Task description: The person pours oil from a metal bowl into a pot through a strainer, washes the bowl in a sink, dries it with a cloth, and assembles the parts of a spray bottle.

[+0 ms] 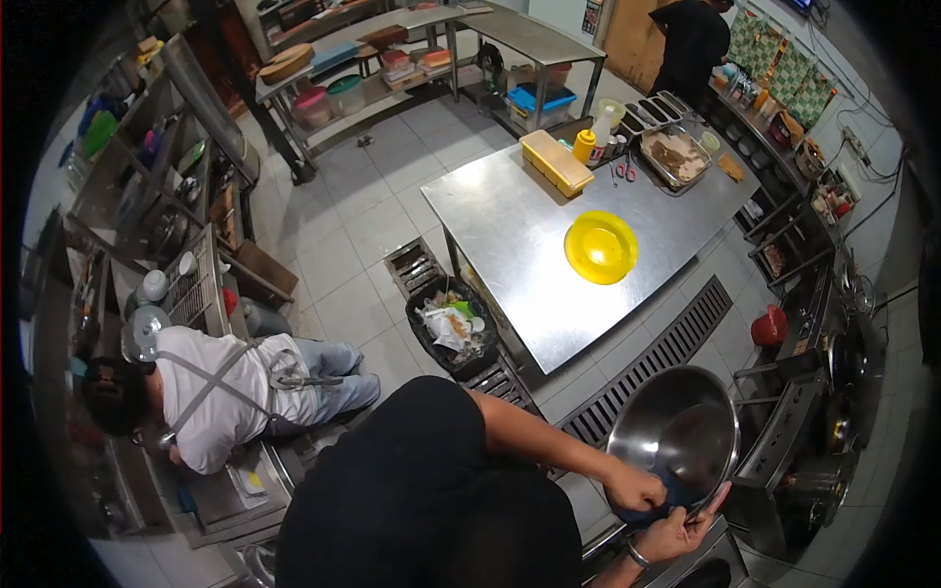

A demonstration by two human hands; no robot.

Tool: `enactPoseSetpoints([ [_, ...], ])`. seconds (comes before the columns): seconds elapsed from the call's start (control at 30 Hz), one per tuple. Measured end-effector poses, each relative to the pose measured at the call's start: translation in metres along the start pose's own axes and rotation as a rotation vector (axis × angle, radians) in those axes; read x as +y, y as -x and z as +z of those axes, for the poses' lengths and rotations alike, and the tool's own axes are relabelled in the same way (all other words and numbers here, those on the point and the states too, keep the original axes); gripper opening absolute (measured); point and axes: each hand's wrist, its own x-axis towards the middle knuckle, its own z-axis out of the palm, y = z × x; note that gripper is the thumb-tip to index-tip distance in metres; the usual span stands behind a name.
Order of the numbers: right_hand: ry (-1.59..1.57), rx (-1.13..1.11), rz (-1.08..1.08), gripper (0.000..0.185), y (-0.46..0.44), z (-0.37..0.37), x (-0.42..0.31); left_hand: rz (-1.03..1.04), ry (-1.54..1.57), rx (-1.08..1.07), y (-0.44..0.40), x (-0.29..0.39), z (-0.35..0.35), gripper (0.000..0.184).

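Observation:
A large stainless steel mixing bowl is tilted, its opening turned up toward me. My left hand is closed in a fist at the bowl's lower inside, on what looks like a dark blue cloth; part of the cloth is hidden by the fingers. My right hand, with a metal band at the wrist, grips the bowl's lower rim, its fingers reaching along the outside.
A steel table bears a yellow bowl, a yellow container and a tray. A trash bin stands beside it. A stove is at right. One person bends at left; another stands at back.

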Motion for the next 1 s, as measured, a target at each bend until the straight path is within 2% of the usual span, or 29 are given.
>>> enactPoseSetpoints([
  [0.03,-0.148,0.076,0.091,0.020,-0.001,0.015,-0.018,0.001,0.003,-0.002,-0.007,-0.007,0.014,0.025],
  [0.1,-0.296,0.154,0.178,0.016,-0.002,0.023,-0.027,0.049,0.014,0.441,-0.024,-0.019,0.028,0.030],
  [0.13,-0.286,0.105,0.212,0.017,0.001,0.019,-0.026,-0.147,-0.272,0.172,-0.023,0.000,-0.005,0.045],
  [0.17,-0.279,0.052,0.248,0.018,0.004,0.017,-0.026,-0.153,-0.267,0.176,-0.027,0.019,-0.027,0.045],
  [0.23,-0.251,0.058,0.270,0.019,0.005,0.019,-0.029,-0.475,-0.853,0.064,-0.033,0.040,-0.053,0.056],
  [0.27,-0.226,0.074,0.284,0.020,0.004,0.021,-0.032,-0.495,-0.857,0.082,-0.036,0.027,-0.049,0.056],
  [0.33,-0.221,0.062,0.270,0.019,-0.004,0.017,-0.043,-0.595,-1.293,0.182,-0.039,0.000,-0.041,0.043],
  [0.37,-0.198,0.073,0.263,0.018,-0.008,0.011,-0.051,-0.615,-1.298,0.194,-0.036,-0.005,-0.039,0.043],
  [0.43,-0.187,0.072,0.231,0.020,-0.018,-0.001,-0.040,-0.677,-1.258,-0.175,-0.026,-0.005,-0.037,0.039],
  [0.47,-0.255,0.095,0.197,0.019,-0.027,-0.001,-0.042,-0.655,-1.387,-0.276,-0.015,0.016,-0.030,0.035],
  [0.5,-0.322,0.119,0.164,0.021,-0.034,-0.003,-0.043,-0.669,-1.395,-0.265,-0.013,0.021,-0.024,0.035],
  [0.57,-0.345,0.072,0.149,0.023,-0.042,-0.009,-0.022,-0.689,-0.763,-0.382,-0.018,0.026,-0.011,0.032],
  [0.6,-0.360,0.048,0.141,0.025,-0.044,-0.010,-0.010,-0.700,-0.772,-0.368,-0.021,0.024,-0.005,0.032],
  [0.67,-0.413,-0.031,0.174,0.024,-0.047,-0.013,-0.003,-0.223,-0.010,0.045,-0.023,0.011,0.012,0.031],
  [0.7,-0.440,-0.077,0.211,0.023,-0.048,-0.017,-0.002,-0.227,-0.014,0.059,-0.032,0.001,0.020,0.031],
  [0.77,-0.488,-0.166,0.289,0.023,-0.049,-0.023,-0.006,0.146,-0.568,0.513,-0.052,0.004,0.018,0.033],
  [0.8,-0.486,-0.174,0.362,0.024,-0.052,-0.023,-0.010,0.005,-0.955,0.448,-0.057,0.003,0.009,0.032],
  [0.83,-0.474,-0.207,0.373,0.024,-0.054,-0.025,-0.007,0.000,-0.963,0.458,-0.063,0.008,0.005,0.032],
  [0.9,-0.450,-0.273,0.394,0.024,-0.058,-0.029,-0.002,-0.456,-1.271,0.455,-0.078,0.010,-0.004,0.029],
  [0.93,-0.472,-0.249,0.294,0.024,-0.061,-0.030,0.006,-0.465,-1.277,0.468,-0.080,0.010,-0.015,0.029],
  [0.97,-0.492,-0.224,0.200,0.023,-0.063,-0.033,0.016,-0.595,-1.291,0.340,-0.081,0.011,-0.026,0.029],
  [1.0,-0.430,-0.204,0.197,0.023,-0.072,-0.042,0.026,-0.721,-1.293,0.205,-0.081,0.011,-0.029,0.030],
])
